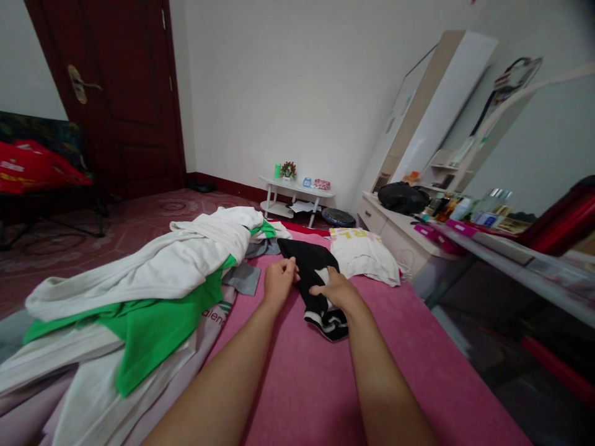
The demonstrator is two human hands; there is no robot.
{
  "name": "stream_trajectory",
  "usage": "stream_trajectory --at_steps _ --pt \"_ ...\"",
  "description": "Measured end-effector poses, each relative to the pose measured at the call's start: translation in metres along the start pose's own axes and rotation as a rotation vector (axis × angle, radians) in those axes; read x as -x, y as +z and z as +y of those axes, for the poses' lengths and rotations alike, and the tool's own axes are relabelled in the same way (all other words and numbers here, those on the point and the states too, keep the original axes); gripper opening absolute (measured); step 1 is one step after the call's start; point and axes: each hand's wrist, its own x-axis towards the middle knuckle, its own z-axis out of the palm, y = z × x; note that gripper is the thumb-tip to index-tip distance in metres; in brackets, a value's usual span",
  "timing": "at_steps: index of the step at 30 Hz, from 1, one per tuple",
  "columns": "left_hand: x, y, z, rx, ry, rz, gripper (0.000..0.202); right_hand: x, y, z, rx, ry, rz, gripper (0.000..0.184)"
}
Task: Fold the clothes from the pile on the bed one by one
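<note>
A black garment with white patches and a white-trimmed end lies on the pink bed cover; its exact kind does not show. At its left edge my left hand is closed, with thumb and fingers pinched on the cloth. My right hand rests on the garment's right side, thumb and fingers spread apart over a white part. Just beyond it is a white garment with yellow print, lying flat.
To the left is a heap of clothes, with a white garment over a green one. On the right stand a drawer cabinet and a glass-topped table with bottles. A small white table stands by the far wall.
</note>
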Motion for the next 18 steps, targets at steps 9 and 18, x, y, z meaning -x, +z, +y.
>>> stream_trajectory --at_steps 9,18 --pt "-0.003 -0.003 -0.017 0.033 0.018 0.129 0.036 0.005 0.013 -0.005 -0.211 0.121 0.266 0.064" --pt "0.001 0.001 -0.016 -0.147 0.022 0.083 0.039 -0.036 -0.039 0.039 -0.473 0.128 0.659 0.066"
